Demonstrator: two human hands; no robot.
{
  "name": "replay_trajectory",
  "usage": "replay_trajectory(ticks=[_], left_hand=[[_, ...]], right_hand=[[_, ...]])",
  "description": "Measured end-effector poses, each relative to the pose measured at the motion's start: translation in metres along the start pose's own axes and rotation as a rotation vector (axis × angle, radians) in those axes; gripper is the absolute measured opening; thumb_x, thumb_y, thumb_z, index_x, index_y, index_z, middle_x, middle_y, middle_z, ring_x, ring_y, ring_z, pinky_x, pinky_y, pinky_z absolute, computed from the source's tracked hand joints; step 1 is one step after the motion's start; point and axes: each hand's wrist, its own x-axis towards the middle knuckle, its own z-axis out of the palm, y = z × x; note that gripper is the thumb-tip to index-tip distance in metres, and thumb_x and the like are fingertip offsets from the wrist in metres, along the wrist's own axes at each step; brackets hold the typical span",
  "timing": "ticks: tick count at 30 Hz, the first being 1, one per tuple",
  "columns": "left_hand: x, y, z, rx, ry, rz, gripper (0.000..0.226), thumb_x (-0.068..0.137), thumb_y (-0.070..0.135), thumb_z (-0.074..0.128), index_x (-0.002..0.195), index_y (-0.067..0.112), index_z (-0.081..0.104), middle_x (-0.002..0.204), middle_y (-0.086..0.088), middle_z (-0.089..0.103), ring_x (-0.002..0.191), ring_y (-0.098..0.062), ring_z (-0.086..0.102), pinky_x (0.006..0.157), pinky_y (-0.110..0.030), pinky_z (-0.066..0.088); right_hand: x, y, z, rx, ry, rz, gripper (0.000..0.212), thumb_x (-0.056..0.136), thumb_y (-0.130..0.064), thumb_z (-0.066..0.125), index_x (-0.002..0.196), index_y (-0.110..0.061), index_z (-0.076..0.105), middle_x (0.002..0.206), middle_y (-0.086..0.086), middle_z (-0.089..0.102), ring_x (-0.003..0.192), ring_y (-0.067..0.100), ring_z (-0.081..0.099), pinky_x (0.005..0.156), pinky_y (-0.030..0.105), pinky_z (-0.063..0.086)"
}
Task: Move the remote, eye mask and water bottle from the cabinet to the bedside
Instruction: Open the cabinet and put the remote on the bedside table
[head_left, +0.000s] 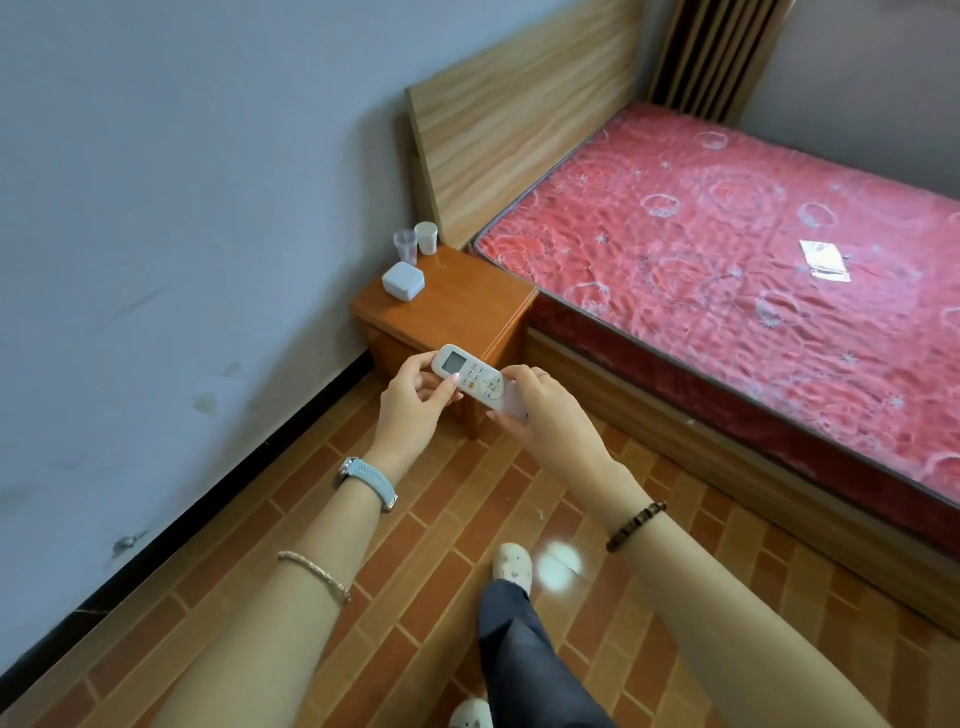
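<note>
A white remote (470, 376) with a small screen and orange buttons is held in mid-air by both hands, in front of the wooden bedside table (467, 306). My left hand (415, 402) pinches its screen end, thumb on the face. My right hand (545, 410) grips its lower end from below. No eye mask or water bottle shows in view.
On the bedside table stand a white square box (403, 281), a clear cup (405, 246) and a white cup (426, 238). To the right lies a bed with a red mattress (727, 249), a wooden headboard (519, 130) and a small packet (825, 261). Tiled floor (441, 545) lies below.
</note>
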Motion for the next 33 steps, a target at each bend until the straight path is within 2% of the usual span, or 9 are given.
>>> replay_trajectory(ticks=[9,14,22,26,29,33], left_hand=[[0.151,0.010,0.036,-0.067,0.010,-0.049,0.033,0.091,0.021,0.061,0.123,0.019,0.053,0.105,-0.002,0.068,0.090,-0.013,0.070,0.083,-0.033,0.057],[0.212,0.017,0.053,-0.047,0.019,-0.063,0.032,0.092,0.022,0.060,0.123,0.021,0.052,0.106,0.001,0.068,0.089,-0.008,0.069,0.081,-0.027,0.057],[0.310,0.012,0.075,-0.026,-0.004,-0.078,0.028,0.092,0.024,0.059,0.119,0.026,0.051,0.102,0.006,0.068,0.087,-0.005,0.069,0.081,-0.026,0.056],[0.368,0.006,0.086,-0.044,-0.005,-0.090,0.033,0.092,0.026,0.058,0.124,0.022,0.050,0.106,0.004,0.067,0.089,-0.005,0.068,0.080,-0.025,0.056],[0.409,0.000,0.092,-0.067,-0.001,-0.107,0.031,0.092,0.026,0.058,0.122,0.024,0.049,0.108,0.003,0.067,0.090,-0.006,0.068,0.079,-0.023,0.056],[0.459,-0.001,0.094,-0.097,0.027,-0.130,0.028,0.093,0.026,0.058,0.119,0.027,0.049,0.106,0.004,0.067,0.088,-0.002,0.068,0.077,-0.019,0.055]], right_hand=[[0.145,0.063,-0.021,-0.005,-0.026,-0.019,0.049,0.089,-0.033,0.063,0.131,-0.016,0.045,0.120,0.003,0.056,0.106,0.019,0.055,0.078,0.031,0.052],[0.206,0.089,-0.029,-0.011,-0.044,-0.027,0.048,0.089,-0.031,0.064,0.130,-0.014,0.046,0.121,0.005,0.055,0.105,0.021,0.056,0.079,0.033,0.052],[0.298,0.134,-0.030,-0.001,-0.073,-0.025,0.049,0.089,-0.031,0.065,0.130,-0.012,0.046,0.121,0.006,0.056,0.105,0.022,0.056,0.080,0.034,0.052],[0.351,0.154,-0.029,-0.013,-0.078,-0.017,0.049,0.089,-0.031,0.065,0.131,-0.012,0.046,0.124,0.007,0.055,0.107,0.022,0.055,0.080,0.032,0.050],[0.395,0.167,-0.029,-0.039,-0.118,-0.016,0.049,0.089,-0.029,0.065,0.131,-0.012,0.046,0.125,0.008,0.055,0.110,0.023,0.055,0.084,0.033,0.049],[0.453,0.177,-0.030,-0.060,-0.165,-0.007,0.050,0.089,-0.029,0.065,0.131,-0.012,0.045,0.123,0.008,0.055,0.109,0.022,0.055,0.080,0.029,0.047]])
